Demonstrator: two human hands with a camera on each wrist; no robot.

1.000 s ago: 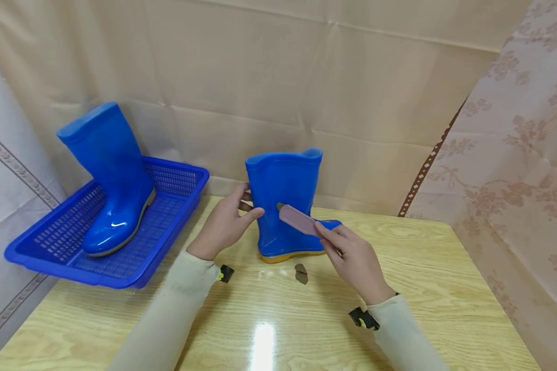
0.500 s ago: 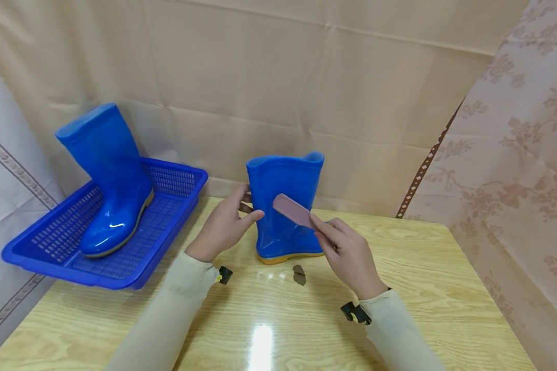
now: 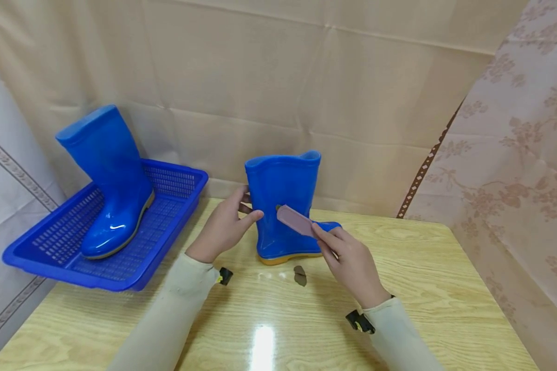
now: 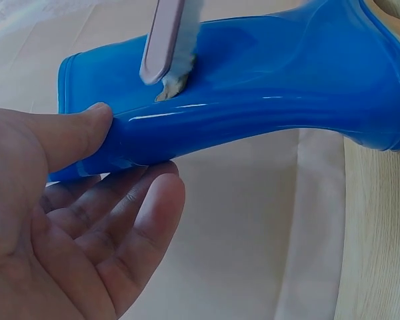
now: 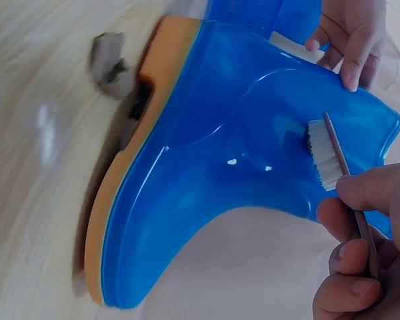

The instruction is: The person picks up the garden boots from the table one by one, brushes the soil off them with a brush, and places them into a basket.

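A blue rain boot (image 3: 283, 188) with a yellow-orange sole stands upright on the table, toe to the right. My left hand (image 3: 225, 224) holds the back of its shaft, thumb on the near side and fingers behind. A brush (image 3: 299, 221) with a pinkish-mauve back and white bristles (image 5: 325, 157) is gripped in my right hand (image 3: 355, 260). Those bristles touch the shaft's side at a small brown mud-like patch (image 4: 173, 88), partly covered by the brush. Below the boot, a flat brown piece (image 3: 300, 275) lies on the table, apart from the sole.
To the left, a blue plastic basket (image 3: 174, 226) holds a second blue rain boot (image 3: 109, 170), standing in it. A beige cloth (image 3: 278, 77) hangs behind the wooden table (image 3: 422, 278), and a floral cloth (image 3: 529, 129) hangs at the right.
The brush and right hand rose slightly up the boot's shaft, covering the brown patch, then came back down, baring part of it. The left hand stays on the boot.
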